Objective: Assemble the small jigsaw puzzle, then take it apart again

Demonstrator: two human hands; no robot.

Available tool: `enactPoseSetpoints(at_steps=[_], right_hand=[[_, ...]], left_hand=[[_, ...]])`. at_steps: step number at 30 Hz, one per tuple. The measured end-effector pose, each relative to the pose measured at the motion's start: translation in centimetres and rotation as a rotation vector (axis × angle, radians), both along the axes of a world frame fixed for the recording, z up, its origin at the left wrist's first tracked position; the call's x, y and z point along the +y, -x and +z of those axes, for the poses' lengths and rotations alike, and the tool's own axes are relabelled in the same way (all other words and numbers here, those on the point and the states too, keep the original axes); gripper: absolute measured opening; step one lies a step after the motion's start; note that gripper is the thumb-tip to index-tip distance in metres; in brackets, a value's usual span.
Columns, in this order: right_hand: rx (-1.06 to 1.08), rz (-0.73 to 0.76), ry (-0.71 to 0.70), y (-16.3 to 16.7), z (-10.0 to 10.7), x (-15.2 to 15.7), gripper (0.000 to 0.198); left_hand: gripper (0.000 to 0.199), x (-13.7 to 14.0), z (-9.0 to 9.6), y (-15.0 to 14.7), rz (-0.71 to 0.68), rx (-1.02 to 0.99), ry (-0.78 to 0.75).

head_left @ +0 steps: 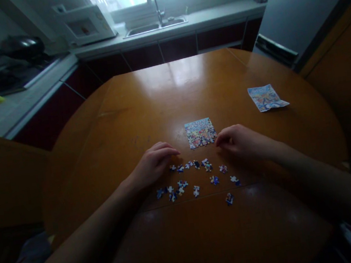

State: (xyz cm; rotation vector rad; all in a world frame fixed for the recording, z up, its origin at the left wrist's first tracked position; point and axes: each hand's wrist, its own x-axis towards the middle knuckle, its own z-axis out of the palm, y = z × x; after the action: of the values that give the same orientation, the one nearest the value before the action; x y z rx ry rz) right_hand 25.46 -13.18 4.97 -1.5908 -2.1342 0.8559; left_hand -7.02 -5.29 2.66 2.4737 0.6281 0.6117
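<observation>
A partly assembled jigsaw puzzle lies flat near the middle of the wooden table, its lower edge uneven. At its lower right corner, my right hand is closed, thumb and forefinger pinched together. Whatever is between those fingertips is too small to make out. My left hand rests left of the puzzle, fingers loosely stretched toward it and holding nothing visible. Below the hands are scattered several loose puzzle pieces, among them a white and blue piece, a dark blue piece and a pale piece.
A creased picture sheet lies on the right of the oval table. Beyond the table stand a counter with a sink, a white microwave and a wok on the stove. A fridge is at the right.
</observation>
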Motion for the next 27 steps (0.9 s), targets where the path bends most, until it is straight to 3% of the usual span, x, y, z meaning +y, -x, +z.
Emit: enactPoseSetpoints(at_steps=[6, 12, 27], right_hand=[[-0.103, 0.26, 0.172, -1.4, 1.6, -0.5, 0.014], [-0.17, 0.256, 0.225, -1.3, 2.1, -0.8, 0.011], [-0.21, 0.243, 0.203, -1.0, 2.3, -0.7, 0.009]], left_hand=[[0.022, 0.1, -0.2, 0.2, 0.002, 0.002, 0.02], [0.021, 0.1, -0.3, 0.2, 0.002, 0.005, 0.004], [0.022, 0.0, 0.0, 0.0, -0.005, 0.004, 0.024]])
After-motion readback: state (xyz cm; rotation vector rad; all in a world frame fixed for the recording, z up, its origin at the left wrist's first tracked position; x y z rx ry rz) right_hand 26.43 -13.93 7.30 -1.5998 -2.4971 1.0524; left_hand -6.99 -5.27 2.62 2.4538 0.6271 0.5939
